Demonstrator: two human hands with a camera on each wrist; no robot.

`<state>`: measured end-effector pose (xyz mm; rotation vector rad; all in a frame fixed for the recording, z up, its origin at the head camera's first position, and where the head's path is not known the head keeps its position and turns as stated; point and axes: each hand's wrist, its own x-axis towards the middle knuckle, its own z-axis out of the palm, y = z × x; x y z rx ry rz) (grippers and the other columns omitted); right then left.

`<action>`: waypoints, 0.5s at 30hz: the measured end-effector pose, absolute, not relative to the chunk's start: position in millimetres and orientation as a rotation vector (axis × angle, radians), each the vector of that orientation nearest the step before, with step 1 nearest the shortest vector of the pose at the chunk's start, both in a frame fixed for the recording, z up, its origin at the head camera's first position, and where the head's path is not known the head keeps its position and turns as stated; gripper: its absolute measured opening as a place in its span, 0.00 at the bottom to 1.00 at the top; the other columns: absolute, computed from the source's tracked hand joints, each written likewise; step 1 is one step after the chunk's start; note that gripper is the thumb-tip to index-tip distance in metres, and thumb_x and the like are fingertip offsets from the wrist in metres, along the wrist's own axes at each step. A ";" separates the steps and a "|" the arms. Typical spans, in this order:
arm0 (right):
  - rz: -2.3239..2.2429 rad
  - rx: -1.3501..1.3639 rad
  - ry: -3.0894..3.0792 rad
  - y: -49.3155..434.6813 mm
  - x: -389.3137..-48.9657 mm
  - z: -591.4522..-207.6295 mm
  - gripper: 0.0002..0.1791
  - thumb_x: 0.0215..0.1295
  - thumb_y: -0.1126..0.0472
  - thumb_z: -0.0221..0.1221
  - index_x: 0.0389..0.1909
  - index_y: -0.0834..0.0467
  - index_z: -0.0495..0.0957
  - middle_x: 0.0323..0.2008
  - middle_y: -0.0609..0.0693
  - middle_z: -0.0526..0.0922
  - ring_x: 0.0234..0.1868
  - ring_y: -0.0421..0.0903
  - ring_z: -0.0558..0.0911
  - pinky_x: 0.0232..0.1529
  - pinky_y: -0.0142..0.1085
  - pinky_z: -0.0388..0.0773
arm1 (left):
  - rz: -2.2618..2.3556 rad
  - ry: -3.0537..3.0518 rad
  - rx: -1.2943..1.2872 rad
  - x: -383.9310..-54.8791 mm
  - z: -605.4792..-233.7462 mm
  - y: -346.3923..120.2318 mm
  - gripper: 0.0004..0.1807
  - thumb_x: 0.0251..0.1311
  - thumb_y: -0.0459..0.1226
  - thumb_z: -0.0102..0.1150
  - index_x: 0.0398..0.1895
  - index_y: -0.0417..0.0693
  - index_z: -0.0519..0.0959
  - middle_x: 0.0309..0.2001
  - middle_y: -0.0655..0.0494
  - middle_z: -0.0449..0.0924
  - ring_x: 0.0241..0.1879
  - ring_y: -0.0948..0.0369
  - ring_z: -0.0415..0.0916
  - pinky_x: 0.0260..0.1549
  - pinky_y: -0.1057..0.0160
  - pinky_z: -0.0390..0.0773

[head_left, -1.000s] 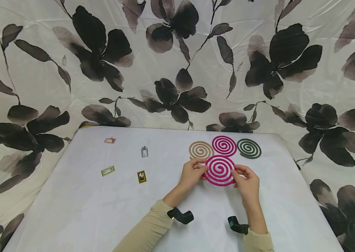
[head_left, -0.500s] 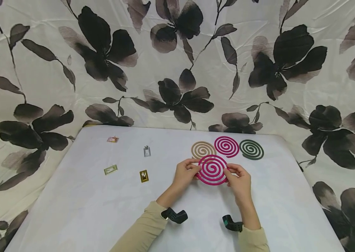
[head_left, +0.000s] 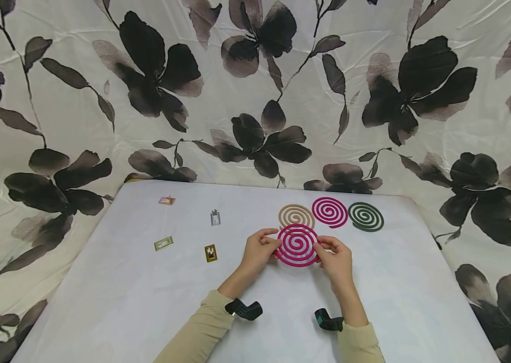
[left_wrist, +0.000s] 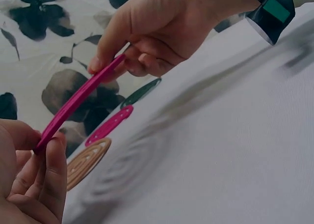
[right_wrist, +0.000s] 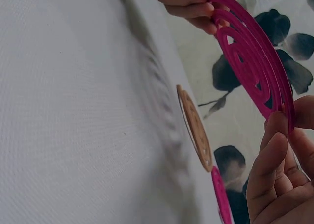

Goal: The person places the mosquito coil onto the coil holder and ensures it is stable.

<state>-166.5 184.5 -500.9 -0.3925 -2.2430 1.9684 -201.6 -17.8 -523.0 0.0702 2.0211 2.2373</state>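
Observation:
Both hands hold up a magenta spiral coil, which looks like a mosquito coil, raised off the white table with its shadow below. My left hand pinches its left edge between thumb and fingers. At the opposite edge my right hand pinches it the same way. Behind it on the table lie a tan coil, a second magenta coil and a dark green coil in a row. The held coil overlaps the tan one's near edge in the head view.
On the left of the white table lie several small flat pieces: a pinkish one, a silver one, a pale green-gold one and a gold one. A floral cloth hangs behind.
Both hands have moved left with the magenta coil, from in front of the second magenta coil to in front of the tan one. The view has shifted slightly.

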 end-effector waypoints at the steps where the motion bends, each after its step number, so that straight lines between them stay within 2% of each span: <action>1: 1.968 -0.389 -2.249 183.8 -166.8 -501.3 0.11 0.64 0.62 0.64 0.46 0.61 0.81 0.35 0.55 0.80 0.22 0.44 0.77 0.21 0.30 0.75 | 2.233 2.018 0.075 -201.8 -523.4 -19.3 0.21 0.60 0.30 0.64 0.56 0.33 0.75 0.28 0.52 0.83 0.19 0.64 0.76 0.23 0.60 0.82; 6: 1.970 -0.362 -2.252 179.5 -167.8 -501.2 0.11 0.64 0.63 0.63 0.46 0.61 0.81 0.35 0.55 0.80 0.21 0.43 0.76 0.21 0.29 0.74 | 2.204 2.012 0.121 -202.2 -525.0 -25.8 0.24 0.59 0.29 0.63 0.60 0.34 0.74 0.27 0.53 0.82 0.19 0.65 0.75 0.23 0.60 0.81; 11: 2.011 -0.318 -2.242 173.5 -168.8 -499.8 0.11 0.64 0.65 0.63 0.46 0.64 0.81 0.33 0.56 0.80 0.20 0.42 0.76 0.20 0.28 0.73 | 2.173 2.048 0.150 -201.2 -526.9 -30.3 0.24 0.59 0.30 0.65 0.59 0.36 0.75 0.24 0.56 0.79 0.19 0.66 0.72 0.20 0.65 0.78; 15: 2.046 -0.313 -2.270 168.6 -166.6 -493.7 0.11 0.65 0.65 0.62 0.47 0.65 0.81 0.35 0.56 0.81 0.21 0.43 0.76 0.21 0.30 0.75 | 2.169 2.052 0.092 -198.3 -526.4 -34.8 0.23 0.58 0.31 0.66 0.58 0.37 0.75 0.25 0.57 0.78 0.20 0.66 0.72 0.19 0.67 0.76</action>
